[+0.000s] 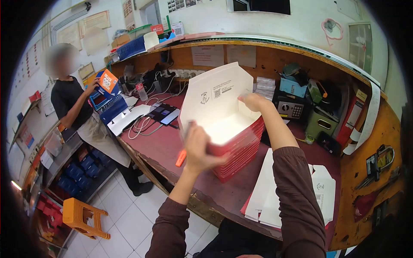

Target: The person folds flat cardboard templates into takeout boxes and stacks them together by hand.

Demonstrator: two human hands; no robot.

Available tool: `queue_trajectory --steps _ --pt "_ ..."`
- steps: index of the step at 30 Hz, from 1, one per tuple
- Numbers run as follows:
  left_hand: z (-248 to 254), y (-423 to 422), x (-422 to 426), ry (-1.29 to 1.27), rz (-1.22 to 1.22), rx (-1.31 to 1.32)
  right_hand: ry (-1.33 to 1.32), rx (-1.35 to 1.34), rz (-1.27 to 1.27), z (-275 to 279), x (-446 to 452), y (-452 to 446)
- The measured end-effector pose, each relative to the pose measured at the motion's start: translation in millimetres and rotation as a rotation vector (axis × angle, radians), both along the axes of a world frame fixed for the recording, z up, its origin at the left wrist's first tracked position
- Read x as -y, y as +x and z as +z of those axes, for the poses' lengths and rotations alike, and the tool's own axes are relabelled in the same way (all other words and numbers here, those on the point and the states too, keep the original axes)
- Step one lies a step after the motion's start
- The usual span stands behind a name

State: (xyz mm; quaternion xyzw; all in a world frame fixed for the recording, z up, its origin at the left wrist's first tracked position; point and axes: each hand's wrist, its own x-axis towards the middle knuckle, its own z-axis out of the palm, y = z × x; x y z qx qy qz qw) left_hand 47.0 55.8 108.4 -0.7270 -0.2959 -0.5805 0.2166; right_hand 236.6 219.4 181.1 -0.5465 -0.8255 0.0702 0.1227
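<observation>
A stack of nested red cardboard boxes stands on the table in front of me. The topmost box is open, with its white inside showing and its printed lid raised at the back. My right hand is closed on the right edge of that box, the thumb on the inner side. At the front left corner is my left hand, against the box and blurred by motion. Its thumb points across the red front, and the smeared fingers do not show whether they grip.
Flat white box blanks lie at the right front. An orange cutter lies left of the stack. Behind are a safe, cables and a phone. Across the table's left end, a person holds a blue and orange box. An orange stool stands on the floor.
</observation>
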Motion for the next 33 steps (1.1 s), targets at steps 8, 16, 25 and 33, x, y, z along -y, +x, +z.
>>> queue_trajectory --steps 8,16,25,33 --pt "-2.6 24.5 36.5 -0.074 0.200 0.145 0.541 -0.857 0.102 6.6 81.4 44.1" --pt "-103.3 176.9 112.8 -0.736 -0.551 -0.750 0.397 -0.945 0.237 -28.5 264.9 86.8" --pt "-88.8 185.4 71.6 -1.280 -0.791 -0.766 -0.560 -0.821 0.010 -103.7 370.9 133.8" --pt "-44.2 186.5 67.2 -1.059 -1.066 0.100 -0.186 -0.798 -0.258 -179.9 361.2 113.4"
